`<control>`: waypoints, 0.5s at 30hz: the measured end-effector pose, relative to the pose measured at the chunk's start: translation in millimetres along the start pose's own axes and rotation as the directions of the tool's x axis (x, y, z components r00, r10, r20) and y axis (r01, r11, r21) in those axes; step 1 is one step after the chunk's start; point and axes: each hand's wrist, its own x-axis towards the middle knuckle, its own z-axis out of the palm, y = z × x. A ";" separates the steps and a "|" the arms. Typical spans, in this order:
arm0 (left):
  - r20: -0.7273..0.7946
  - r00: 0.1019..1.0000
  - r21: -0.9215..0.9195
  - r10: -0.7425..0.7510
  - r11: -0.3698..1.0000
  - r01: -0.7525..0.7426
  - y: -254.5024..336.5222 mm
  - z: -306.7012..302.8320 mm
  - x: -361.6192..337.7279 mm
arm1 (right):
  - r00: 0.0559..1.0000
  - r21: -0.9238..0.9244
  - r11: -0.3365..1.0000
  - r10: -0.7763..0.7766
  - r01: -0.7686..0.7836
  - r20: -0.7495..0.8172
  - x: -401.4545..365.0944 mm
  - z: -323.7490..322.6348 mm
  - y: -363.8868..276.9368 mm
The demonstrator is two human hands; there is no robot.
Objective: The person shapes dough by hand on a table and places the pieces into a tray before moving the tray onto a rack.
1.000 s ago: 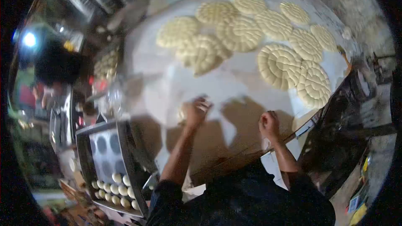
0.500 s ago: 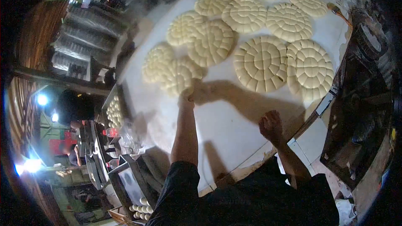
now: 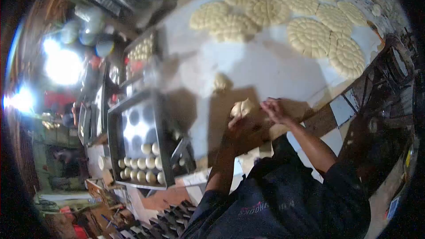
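Near the table's front edge, my left hand (image 3: 236, 123) is closed around a small clump of pale dough pieces (image 3: 243, 107). Just to its right, a short gap away, my right hand (image 3: 275, 110) has its fingers drawn together; blur hides whether anything is between them. Farther forward, another small lump of dough (image 3: 222, 82) lies on the white tabletop. Beyond both hands are several flat dough rounds scored into small segments, the nearest a whole round (image 3: 308, 37) and one beside it (image 3: 346, 56).
A metal tray (image 3: 109, 144) with rows of dough balls (image 3: 141, 163) stands left of the table. Behind it is another tray of dough balls (image 3: 142, 49). A dark metal structure (image 3: 376, 102) borders the table's right side. Bright lamps (image 3: 63, 68) glare at far left.
My left hand has drawn back from a scored round and now holds dough pieces. My right hand has come closer to it. The view has swung left, showing more of the tray.
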 end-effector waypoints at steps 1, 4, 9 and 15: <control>0.255 0.959 -0.167 0.120 0.983 -0.079 -17.1 -17.2 3.0 | 0.997 0.169 0.985 0.014 -0.026 0.072 -12.3 36.0 -36.1; 0.385 0.860 -0.102 0.335 0.941 -0.321 -25.7 -35.2 -8.9 | 0.953 0.040 0.998 -0.030 0.044 -0.300 -22.3 108.0 -26.0; 0.369 0.748 0.552 0.552 0.518 -0.654 1.7 -89.8 -19.8 | 0.902 0.190 0.982 0.071 0.012 -0.427 -14.2 89.2 -6.7; 0.319 0.634 0.591 0.704 0.375 -0.714 -9.3 -107.1 -58.7 | 0.672 0.414 0.900 0.221 0.139 -0.706 2.4 -14.9 1.7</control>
